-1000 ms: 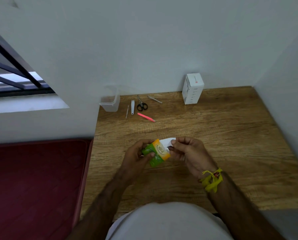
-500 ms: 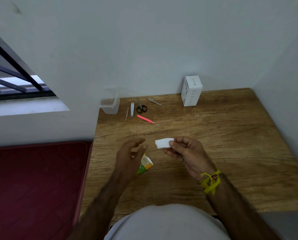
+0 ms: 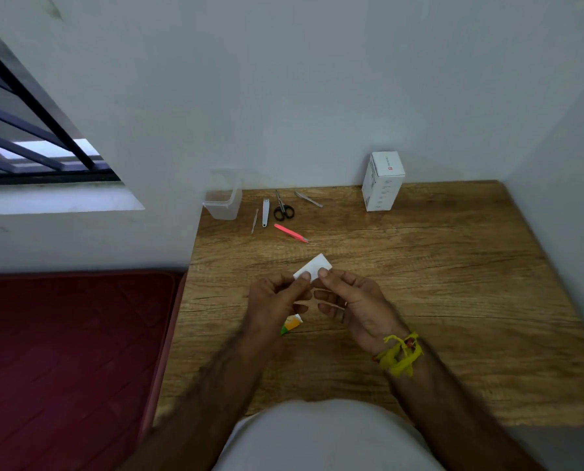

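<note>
Since half a second ago the left hand (image 3: 277, 300) has let go of the green and orange packet (image 3: 292, 324) and come up to meet the right hand (image 3: 355, 304), so both now share the white strip (image 3: 314, 265). The left thumb and forefinger pinch the strip's near left end. The right thumb and forefinger pinch it just beside them, and the right hand's other fingers are loosely curled underneath, holding nothing else. The strip is held above the tabletop (image 3: 436, 283), roughly at the middle of its width, and its free end tilts up and away toward the wall. The packet lies on the wood just under the left hand, with only one end of it showing past the wrist. A yellow thread band (image 3: 400, 355) is tied round the right wrist. Along the far edge, by the wall, stand a clear plastic container (image 3: 223, 202) at the left corner and a white box (image 3: 384, 181) well off to the right. Between them lie a thin metal pick (image 3: 254, 220), a white nail clipper (image 3: 265, 212), black-handled scissors (image 3: 283, 207), silver tweezers (image 3: 309, 199) and, a little nearer, pink tweezers (image 3: 290, 232). A dark red mattress (image 3: 69, 351) butts against the tabletop's left side.
</note>
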{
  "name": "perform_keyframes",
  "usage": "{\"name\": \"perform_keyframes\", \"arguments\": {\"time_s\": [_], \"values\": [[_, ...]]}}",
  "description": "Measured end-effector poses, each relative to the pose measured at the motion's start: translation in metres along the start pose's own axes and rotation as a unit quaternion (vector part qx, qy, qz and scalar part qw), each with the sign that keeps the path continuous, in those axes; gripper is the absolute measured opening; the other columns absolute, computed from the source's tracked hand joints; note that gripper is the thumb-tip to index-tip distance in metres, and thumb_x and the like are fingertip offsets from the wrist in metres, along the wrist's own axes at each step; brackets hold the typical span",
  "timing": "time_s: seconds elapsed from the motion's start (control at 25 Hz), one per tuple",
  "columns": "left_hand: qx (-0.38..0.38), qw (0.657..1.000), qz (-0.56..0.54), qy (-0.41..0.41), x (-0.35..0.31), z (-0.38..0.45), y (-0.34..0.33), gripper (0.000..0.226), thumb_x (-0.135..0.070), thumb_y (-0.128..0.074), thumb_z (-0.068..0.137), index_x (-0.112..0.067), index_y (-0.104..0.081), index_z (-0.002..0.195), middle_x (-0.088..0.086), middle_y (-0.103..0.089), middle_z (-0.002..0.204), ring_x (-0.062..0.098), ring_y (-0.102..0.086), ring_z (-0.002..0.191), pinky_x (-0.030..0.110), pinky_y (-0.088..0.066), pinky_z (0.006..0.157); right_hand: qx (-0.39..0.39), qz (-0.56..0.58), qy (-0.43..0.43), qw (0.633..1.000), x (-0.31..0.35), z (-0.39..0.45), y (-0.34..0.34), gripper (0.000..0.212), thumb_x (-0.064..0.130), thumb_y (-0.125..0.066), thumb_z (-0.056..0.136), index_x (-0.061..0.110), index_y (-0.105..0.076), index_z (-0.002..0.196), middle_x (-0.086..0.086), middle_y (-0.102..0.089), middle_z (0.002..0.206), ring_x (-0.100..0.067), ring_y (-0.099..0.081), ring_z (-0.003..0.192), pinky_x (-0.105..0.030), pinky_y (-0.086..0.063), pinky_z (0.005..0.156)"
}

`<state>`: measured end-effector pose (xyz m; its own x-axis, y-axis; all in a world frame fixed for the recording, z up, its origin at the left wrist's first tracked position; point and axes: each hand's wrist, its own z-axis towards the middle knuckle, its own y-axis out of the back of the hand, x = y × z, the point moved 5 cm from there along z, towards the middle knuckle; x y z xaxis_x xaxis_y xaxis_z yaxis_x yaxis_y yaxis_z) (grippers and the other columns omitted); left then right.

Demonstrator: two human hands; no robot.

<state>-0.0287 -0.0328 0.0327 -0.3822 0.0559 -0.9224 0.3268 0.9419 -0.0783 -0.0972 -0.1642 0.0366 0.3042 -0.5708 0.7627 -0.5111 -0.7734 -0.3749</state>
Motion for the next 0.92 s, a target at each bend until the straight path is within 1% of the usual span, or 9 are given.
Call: {"name": "perform_keyframes", "arguments": {"time_s": [0.12, 0.24, 0.36, 0.44, 0.52, 0.6, 0.68, 0.8, 0.92], "values": [[0.002, 1.000, 0.005, 0.002, 0.003, -0.001, -0.004, 0.015, -0.021, -0.072, 0.089, -0.007, -0.076, 0.091, 0.009, -0.076, 0.082, 0.017, -0.072, 0.077, 0.028, -0.054, 0.062, -0.014, 0.021, -0.009, 1.000, -0.009, 0.007, -0.010, 0.011, 0.021, -0.073, 0.087, 0.011, -0.073, 0.091, -0.006, -0.075, 0.094, -0.012, -0.071, 0.083, -0.027, -0.052, 0.072], [0.000, 1.000, 0.011, -0.004, 0.004, 0.000, -0.003, 0.014, -0.021, -0.071, 0.090, -0.010, -0.076, 0.096, 0.007, -0.077, 0.086, 0.014, -0.072, 0.077, 0.029, -0.054, 0.062, -0.046, 0.034, 0.004, 0.998, -0.009, 0.017, -0.008, 0.014, 0.018, -0.072, 0.088, 0.007, -0.073, 0.097, -0.008, -0.076, 0.093, -0.013, -0.071, 0.081, -0.027, -0.053, 0.071], [-0.049, 0.997, 0.061, -0.024, 0.016, 0.011, 0.012, 0.010, -0.020, -0.070, 0.091, -0.015, -0.074, 0.098, 0.004, -0.076, 0.086, 0.015, -0.071, 0.077, 0.029, -0.057, 0.061, -0.131, -0.004, 0.044, 0.990, -0.012, 0.032, 0.010, 0.013, 0.015, -0.074, 0.087, 0.006, -0.073, 0.096, -0.010, -0.076, 0.094, -0.019, -0.071, 0.087, -0.031, -0.057, 0.073], [-0.101, 0.987, 0.125, -0.023, 0.029, 0.021, 0.029, 0.006, -0.020, -0.071, 0.090, -0.021, -0.073, 0.095, 0.000, -0.075, 0.088, 0.014, -0.070, 0.083, 0.033, -0.060, 0.073, -0.210, -0.084, 0.081, 0.971, -0.014, 0.045, 0.026, 0.004, 0.015, -0.076, 0.085, 0.012, -0.074, 0.085, -0.006, -0.075, 0.088, -0.022, -0.071, 0.088, -0.035, -0.059, 0.077], [-0.144, 0.973, 0.179, -0.011, 0.043, 0.031, 0.047, 0.008, -0.020, -0.071, 0.090, -0.020, -0.073, 0.098, -0.004, -0.073, 0.094, 0.010, -0.068, 0.089, 0.032, -0.058, 0.084, -0.253, -0.186, 0.127, 0.941, -0.009, 0.057, 0.031, 0.010, 0.016, -0.076, 0.085, 0.016, -0.072, 0.076, 0.000, -0.072, 0.081, -0.022, -0.070, 0.087, -0.035, -0.057, 0.078], [-0.163, 0.963, 0.215, -0.020, 0.047, 0.039, 0.061, 0.011, -0.020, -0.069, 0.092, -0.018, -0.072, 0.102, -0.006, -0.072, 0.096, 0.006, -0.066, 0.090, 0.023, -0.055, 0.082, -0.268, -0.265, 0.174, 0.910, -0.001, 0.071, 0.030, 0.006, 0.016, -0.074, 0.087, 0.014, -0.072, 0.082, 0.007, -0.065, 0.077, -0.016, -0.067, 0.082, -0.027, -0.053, 0.073], [-0.168, 0.955, 0.239, -0.051, 0.044, 0.048, 0.070, 0.013, -0.023, -0.066, 0.093, -0.019, -0.071, 0.105, -0.010, -0.070, 0.095, 0.004, -0.066, 0.090, 0.021, -0.054, 0.079, -0.268, -0.297, 0.217, 0.891, 0.007, 0.090, 0.029, 0.006, 0.018, -0.071, 0.090, 0.012, -0.073, 0.089, 0.010, -0.064, 0.076, -0.008, -0.063, 0.076, -0.030, -0.056, 0.073], [-0.137, 0.939, 0.302, -0.093, 0.039, 0.064, 0.077, 0.017, -0.032, -0.063, 0.094, -0.024, -0.069, 0.107, -0.013, -0.067, 0.094, 0.000, -0.063, 0.087, 0.028, -0.057, 0.080, -0.274, -0.347, 0.278, 0.853, 0.016, 0.121, 0.037, 0.015, 0.021, -0.066, 0.092, 0.010, -0.072, 0.084, 0.000, -0.066, 0.080, -0.016, -0.063, 0.078, -0.041, -0.057, 0.074], [-0.139, 0.921, 0.349, -0.106, 0.039, 0.075, 0.082, 0.015, -0.039, -0.063, 0.093, -0.029, -0.068, 0.103, -0.015, -0.065, 0.088, 0.001, -0.061, 0.080, 0.030, -0.056, 0.074, -0.291, -0.377, 0.330, 0.815, 0.017, 0.140, 0.051, 0.009, 0.011, -0.064, 0.090, 0.008, -0.072, 0.090, -0.005, -0.066, 0.085, -0.021, -0.062, 0.083, -0.045, -0.055, 0.078]]}}
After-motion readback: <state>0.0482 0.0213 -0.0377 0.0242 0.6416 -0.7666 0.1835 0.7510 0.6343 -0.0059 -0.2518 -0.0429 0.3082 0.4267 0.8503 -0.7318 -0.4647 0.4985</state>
